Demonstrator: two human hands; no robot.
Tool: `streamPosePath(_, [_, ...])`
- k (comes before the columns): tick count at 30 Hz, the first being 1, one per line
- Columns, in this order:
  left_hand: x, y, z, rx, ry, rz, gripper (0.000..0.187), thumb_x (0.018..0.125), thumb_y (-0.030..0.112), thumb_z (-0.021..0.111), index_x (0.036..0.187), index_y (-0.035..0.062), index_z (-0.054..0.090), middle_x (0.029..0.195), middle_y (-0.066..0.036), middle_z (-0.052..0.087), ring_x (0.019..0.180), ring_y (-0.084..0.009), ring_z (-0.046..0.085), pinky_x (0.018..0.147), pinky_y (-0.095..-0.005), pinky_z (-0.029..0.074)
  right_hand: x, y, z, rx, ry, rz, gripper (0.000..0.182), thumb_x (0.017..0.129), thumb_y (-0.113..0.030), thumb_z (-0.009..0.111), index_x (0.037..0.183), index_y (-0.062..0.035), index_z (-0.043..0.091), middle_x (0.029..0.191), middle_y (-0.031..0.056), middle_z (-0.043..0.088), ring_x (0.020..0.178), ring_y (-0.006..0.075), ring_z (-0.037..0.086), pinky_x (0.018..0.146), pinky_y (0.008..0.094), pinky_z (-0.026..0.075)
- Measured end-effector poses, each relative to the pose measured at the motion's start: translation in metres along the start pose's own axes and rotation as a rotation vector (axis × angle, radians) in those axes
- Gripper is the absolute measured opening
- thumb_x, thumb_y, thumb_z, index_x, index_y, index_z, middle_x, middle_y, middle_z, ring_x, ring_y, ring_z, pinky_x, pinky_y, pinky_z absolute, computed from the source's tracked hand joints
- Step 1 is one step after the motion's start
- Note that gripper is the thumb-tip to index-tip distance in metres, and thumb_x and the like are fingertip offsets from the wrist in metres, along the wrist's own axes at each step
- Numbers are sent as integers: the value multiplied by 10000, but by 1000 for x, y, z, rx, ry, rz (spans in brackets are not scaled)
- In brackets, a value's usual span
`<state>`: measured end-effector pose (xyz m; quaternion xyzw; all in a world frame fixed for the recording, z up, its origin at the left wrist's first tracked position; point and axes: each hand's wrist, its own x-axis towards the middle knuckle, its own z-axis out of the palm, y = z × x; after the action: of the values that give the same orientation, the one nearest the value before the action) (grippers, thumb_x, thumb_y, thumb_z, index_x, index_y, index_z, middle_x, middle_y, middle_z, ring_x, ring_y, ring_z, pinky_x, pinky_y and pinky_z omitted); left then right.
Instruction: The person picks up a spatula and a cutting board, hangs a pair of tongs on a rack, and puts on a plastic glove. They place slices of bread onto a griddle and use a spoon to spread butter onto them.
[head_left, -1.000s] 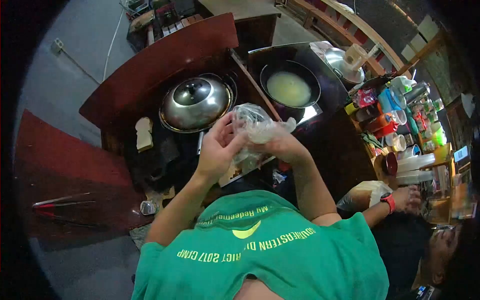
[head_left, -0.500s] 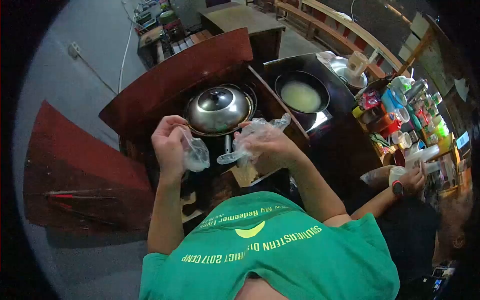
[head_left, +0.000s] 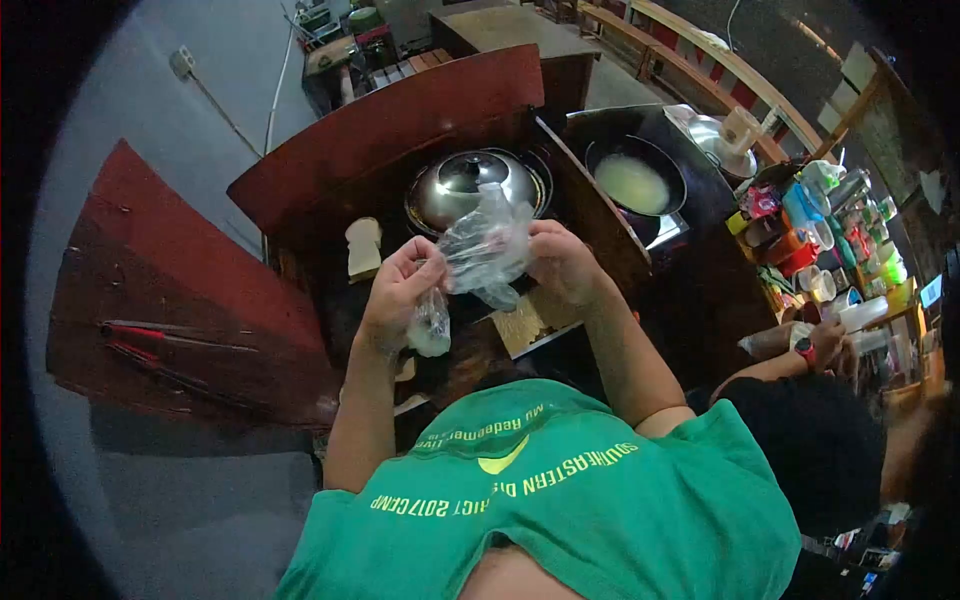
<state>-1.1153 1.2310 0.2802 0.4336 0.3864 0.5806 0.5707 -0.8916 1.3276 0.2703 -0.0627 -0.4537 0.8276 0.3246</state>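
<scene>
Between my two hands a clear plastic bag is stretched, in front of a pan with a domed metal lid. My left hand pinches the bag's near side, and a smaller knotted clear bag with something pale inside hangs below its fingers. My right hand grips the other side of the plastic, its fingers bent. A slice of bread stands to the left of the lidded pan. Below my right hand lies a light brown board or box.
A dark pan of pale liquid sits beyond a divider on the right. Bottles and cups crowd the far right, where another person's hand with a watch reaches. Red panels rise behind and left.
My hands have come closer together, and the clear bag is now held up between them. The view has shifted, so the slice of bread now shows.
</scene>
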Motion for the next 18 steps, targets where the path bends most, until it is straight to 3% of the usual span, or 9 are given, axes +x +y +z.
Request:
streamPosePath(1, [-2,-2,-4,-84,-32,-32,102,984,165,587,930,89,545,752,3,592,586,-61,529,539,-201,436,3,7,-1,90,-51,-30,448,841,-193,521,1168,102,599,1114,193,660,1027,273,636,981,407,458])
streamPosePath(4, [-2,-16,-14,-244,-139,-53,89,984,157,583,928,106,538,756,11,566,665,-67,562,621,-215,472,1,16,2,490,-347,-62,508,825,-268,478,1176,81,594,1145,183,652,1038,261,628,971,364,452])
streamPosePath(6, [2,-31,-9,-317,-21,-109,69,976,141,592,937,100,553,788,11,580,692,-77,568,663,-233,487,-6,24,16,517,-284,-32,575,830,-335,461,1249,45,561,1210,185,626,1100,295,612,1003,407,449])
streamPosePath(8, [5,-41,-5,-218,-66,-166,81,957,148,619,992,77,603,866,12,620,764,-73,588,691,-235,492,-4,32,33,910,-412,31,602,833,-314,469,1349,-7,493,1289,171,588,1158,330,592,1047,459,430])
streamPosePath(9, [5,-46,5,-261,-95,-161,96,952,144,624,1016,74,608,881,3,627,776,-76,589,701,-235,490,1,37,35,800,-397,12,641,833,-277,482,1454,-132,417,1419,172,485,1266,356,515,1062,524,414])
streamPosePath(11, [3,-45,16,-302,-131,-152,116,947,140,629,1040,72,614,896,-6,634,787,-79,591,710,-236,488,-7,39,38,798,-383,-76,645,834,-256,486,1469,-177,412,1476,160,420,1316,350,461,1080,557,374])
streamPosePath(14, [0,-31,26,-9,166,-36,139,944,133,627,1054,48,618,901,-24,634,774,-87,578,705,-235,478,-12,24,54,666,-287,-297,660,832,-208,483,1482,-295,413,1594,95,262,1434,302,298,1137,634,217])
streamPosePath(16, [-1,-22,20,349,531,267,124,947,122,616,1023,25,615,903,-35,625,778,-90,566,698,-241,472,-16,12,52,621,-228,-485,659,814,-194,483,1463,-296,444,1602,65,258,1458,265,254,1170,606,134])
streamPosePath(18, [-12,-13,24,530,682,676,133,950,106,616,1045,15,602,962,-44,646,785,-83,578,712,-240,485,-19,5,51,586,-212,-538,687,779,-175,501,1460,-260,454,1599,56,267,1463,243,243,1181,550,164])
